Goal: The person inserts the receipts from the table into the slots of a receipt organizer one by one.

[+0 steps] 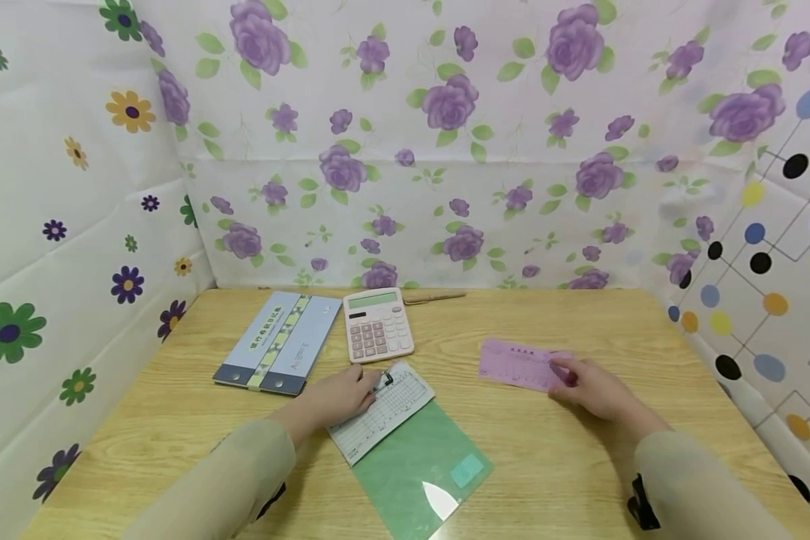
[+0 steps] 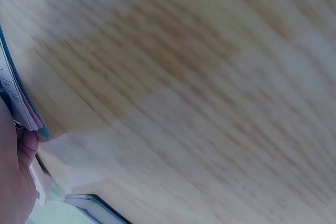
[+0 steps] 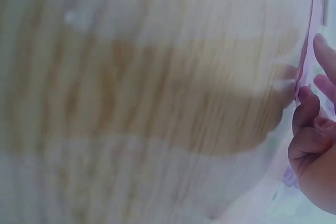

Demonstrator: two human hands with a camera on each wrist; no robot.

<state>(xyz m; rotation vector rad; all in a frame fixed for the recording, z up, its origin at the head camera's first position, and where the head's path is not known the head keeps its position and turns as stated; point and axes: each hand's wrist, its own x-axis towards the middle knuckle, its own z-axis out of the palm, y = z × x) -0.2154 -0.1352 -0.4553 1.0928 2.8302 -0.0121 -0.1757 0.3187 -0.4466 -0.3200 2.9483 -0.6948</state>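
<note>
My left hand (image 1: 367, 388) lies on a white printed form (image 1: 381, 409) that sits on a green clipboard (image 1: 421, 469). Its curled fingers hold the black clip (image 1: 385, 379) at the board's top. In the left wrist view only the thumb (image 2: 26, 145) shows, beside the paper edges (image 2: 16, 98). My right hand (image 1: 565, 373) pinches the right end of a pink slip (image 1: 516, 364) lying on the wooden table (image 1: 580, 315). The right wrist view shows curled fingers (image 3: 307, 108) at the slip's edge (image 3: 305, 51).
A pink calculator (image 1: 378, 324) stands behind the clipboard, and a blue booklet (image 1: 278, 341) lies to its left. A brown pen (image 1: 435, 298) rests by the back wall. Flowered sheets wall the table on three sides.
</note>
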